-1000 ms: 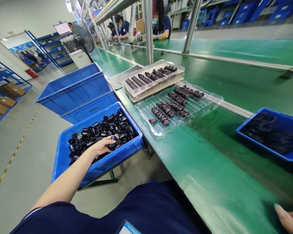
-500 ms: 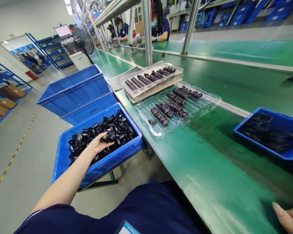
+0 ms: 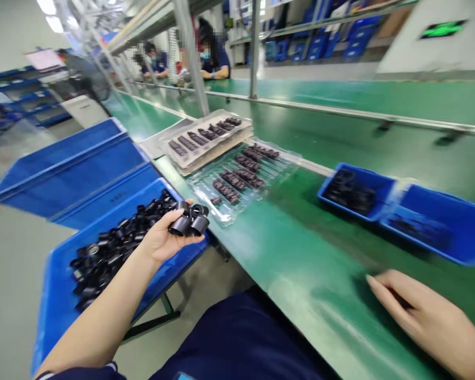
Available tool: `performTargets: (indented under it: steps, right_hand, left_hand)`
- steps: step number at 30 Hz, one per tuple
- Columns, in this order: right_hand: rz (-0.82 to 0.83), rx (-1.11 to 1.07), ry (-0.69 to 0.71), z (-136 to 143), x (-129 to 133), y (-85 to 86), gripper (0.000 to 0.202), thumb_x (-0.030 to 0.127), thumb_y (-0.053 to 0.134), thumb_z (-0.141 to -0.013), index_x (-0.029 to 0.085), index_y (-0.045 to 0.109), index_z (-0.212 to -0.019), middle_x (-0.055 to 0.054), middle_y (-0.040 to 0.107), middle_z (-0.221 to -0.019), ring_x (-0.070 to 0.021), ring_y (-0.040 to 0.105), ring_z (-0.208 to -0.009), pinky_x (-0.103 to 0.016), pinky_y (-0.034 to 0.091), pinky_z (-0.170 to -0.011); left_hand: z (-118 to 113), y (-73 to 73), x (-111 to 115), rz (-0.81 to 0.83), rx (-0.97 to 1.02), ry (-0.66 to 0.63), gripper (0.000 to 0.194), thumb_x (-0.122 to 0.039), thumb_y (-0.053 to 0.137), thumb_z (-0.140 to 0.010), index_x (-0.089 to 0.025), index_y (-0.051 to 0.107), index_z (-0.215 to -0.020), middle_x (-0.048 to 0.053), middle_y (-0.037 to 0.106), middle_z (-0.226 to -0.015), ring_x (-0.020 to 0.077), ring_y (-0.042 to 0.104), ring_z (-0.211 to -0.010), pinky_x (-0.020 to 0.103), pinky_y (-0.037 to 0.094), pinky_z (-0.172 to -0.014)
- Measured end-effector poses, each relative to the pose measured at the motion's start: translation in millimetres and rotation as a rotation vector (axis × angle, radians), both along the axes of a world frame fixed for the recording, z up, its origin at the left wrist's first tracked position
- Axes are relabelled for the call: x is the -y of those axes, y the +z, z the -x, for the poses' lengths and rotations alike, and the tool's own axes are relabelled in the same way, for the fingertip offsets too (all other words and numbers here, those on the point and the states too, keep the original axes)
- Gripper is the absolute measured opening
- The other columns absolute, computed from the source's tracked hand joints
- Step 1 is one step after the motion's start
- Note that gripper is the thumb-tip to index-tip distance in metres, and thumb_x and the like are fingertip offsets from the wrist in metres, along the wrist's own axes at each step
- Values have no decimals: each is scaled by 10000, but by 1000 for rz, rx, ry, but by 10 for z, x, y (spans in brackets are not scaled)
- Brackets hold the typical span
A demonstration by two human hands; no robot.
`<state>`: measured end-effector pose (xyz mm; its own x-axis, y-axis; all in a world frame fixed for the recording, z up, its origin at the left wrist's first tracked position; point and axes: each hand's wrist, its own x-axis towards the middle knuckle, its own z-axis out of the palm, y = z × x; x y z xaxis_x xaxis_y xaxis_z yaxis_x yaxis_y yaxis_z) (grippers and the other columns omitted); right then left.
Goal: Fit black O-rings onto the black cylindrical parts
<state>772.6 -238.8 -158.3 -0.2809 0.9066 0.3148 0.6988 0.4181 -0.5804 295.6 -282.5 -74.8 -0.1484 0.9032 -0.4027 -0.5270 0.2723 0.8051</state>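
My left hand (image 3: 164, 243) is raised above the near side of a blue bin (image 3: 43, 306), palm up. Its fingers are curled round several short black plastic sleeves (image 3: 181, 226), hollow tubes with open ends. Behind and below it, the bin holds a heap of the same black sleeves (image 3: 114, 248). My right hand (image 3: 427, 311) rests on the green tabletop (image 3: 301, 285) at the lower right, thumb and forefinger drawn together at the tips. The inside of that hand is hidden, so anything in it cannot be made out.
A clear plastic tray (image 3: 221, 211) with rows of small dark parts lies beyond the bin, beside a stack of white trays (image 3: 206, 140). Two small blue boxes (image 3: 356, 184) with black pieces stand at right. Larger blue crates (image 3: 75, 163) are left; co-workers (image 3: 214, 55) sit farther back.
My left hand has lifted out of the heap with several black sleeves in it. The view has swung right, bringing more of my right hand and a second small blue box into sight.
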Motion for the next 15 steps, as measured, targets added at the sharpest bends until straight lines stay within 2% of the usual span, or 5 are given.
performTargets:
  steps: [2, 4, 8, 11, 15]
  right_hand:
    - [198, -114, 35, 67, 175, 89, 365, 635, 570, -909, 281, 651, -871, -136, 661, -856, -234, 654, -735, -412, 521, -702]
    - [364, -404, 16, 182, 338, 192, 299, 542, 574, -946, 264, 583, -1055, -92, 646, -881, -197, 629, -650, -368, 538, -604]
    - [561, -930, 125, 337, 515, 334, 439, 445, 621, -946, 281, 428, -1305, -94, 583, -1155, -177, 670, -720, -353, 577, -611]
    - [572, -1117, 70, 256, 563, 355, 493, 429, 634, -945, 294, 411, -1364, -50, 584, -1060, -165, 660, -737, -346, 571, -661]
    - [535, -1277, -66, 19, 562, 300, 448, 450, 654, -930, 272, 492, -1308, -3, 596, -870, -126, 589, -652, -265, 515, -596]
  left_hand:
    - [-476, 4, -169, 13, 22, -204, 489, -310, 658, -827, -275, 547, -1302, 62, 641, -1215, 316, 655, -1087, 451, 643, -726]
    - [-1000, -34, -333, 40, 48, -393, 458, -326, 650, -836, -286, 551, -1281, 59, 634, -1225, 333, 649, -1108, 474, 638, -740]
    - [-2064, -138, -567, 79, 180, -686, 386, -267, 646, -844, -274, 578, -1224, 65, 629, -1245, 324, 666, -1080, 474, 639, -733]
    - [-2694, -199, -659, 138, 258, -780, 322, -226, 626, -859, -242, 602, -1180, 73, 659, -1178, 300, 680, -1044, 456, 644, -726]
    - [-3167, -289, -756, 171, 257, -814, 288, -233, 624, -872, -221, 615, -1159, 75, 670, -1127, 280, 670, -1059, 460, 636, -793]
